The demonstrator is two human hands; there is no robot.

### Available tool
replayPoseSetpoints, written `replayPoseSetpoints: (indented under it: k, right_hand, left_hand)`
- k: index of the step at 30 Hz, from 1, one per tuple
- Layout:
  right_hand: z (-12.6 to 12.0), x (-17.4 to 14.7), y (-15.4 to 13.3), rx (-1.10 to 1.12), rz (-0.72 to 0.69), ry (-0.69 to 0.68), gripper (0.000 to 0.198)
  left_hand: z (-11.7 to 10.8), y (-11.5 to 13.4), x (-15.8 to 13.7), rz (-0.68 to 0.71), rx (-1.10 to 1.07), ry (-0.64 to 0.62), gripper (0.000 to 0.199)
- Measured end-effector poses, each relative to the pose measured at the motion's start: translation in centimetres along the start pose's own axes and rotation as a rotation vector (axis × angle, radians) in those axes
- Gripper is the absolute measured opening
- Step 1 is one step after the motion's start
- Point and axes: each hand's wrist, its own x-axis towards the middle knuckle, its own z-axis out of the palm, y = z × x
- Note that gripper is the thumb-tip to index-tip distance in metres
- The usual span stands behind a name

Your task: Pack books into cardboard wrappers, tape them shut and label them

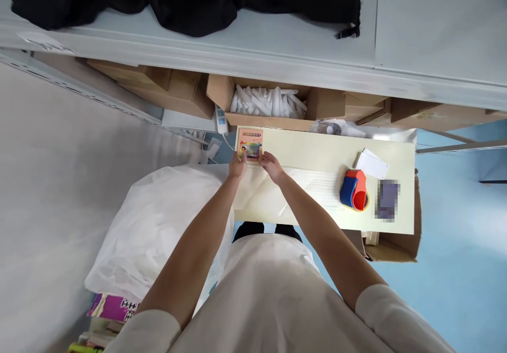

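Observation:
A small orange-pink book (pixel 251 137) with a framed picture on its cover lies at the far left end of the pale table (pixel 301 144). My left hand (pixel 237 166) grips its lower left corner, the thumb on the cover. At the lower right corner, my right hand (pixel 272 166) has its fingers bent together against the book's edge; whether they pinch it is hard to see. Under and beside my forearms, a whitish translucent sheet (pixel 317 185) spreads over the table.
Toward the table's right stand a red and blue tape dispenser (pixel 354 190), white cards (pixel 372 164) and a pixelated dark object (pixel 387 200). Behind is an open carton (pixel 271 121) of white rolled pieces under a grey shelf (pixel 237 52). A big white plastic bag (pixel 158 226) bulges at left.

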Motion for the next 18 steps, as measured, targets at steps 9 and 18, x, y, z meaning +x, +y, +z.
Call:
replayPoseSetpoints:
  k: [9,18]
  right_hand:
    - [0.1,0.0,-1.1,-0.046,-0.131,0.092,0.03]
    - [-8.4,-8.5,3.2,0.023,-0.363,0.225,0.037]
  left_hand:
    - [-2.1,1.5,0.3,-0.061,-0.095,0.068,0.017]
    - [2.6,3.8,-8.6,0.099,-0.521,-0.07,0.033]
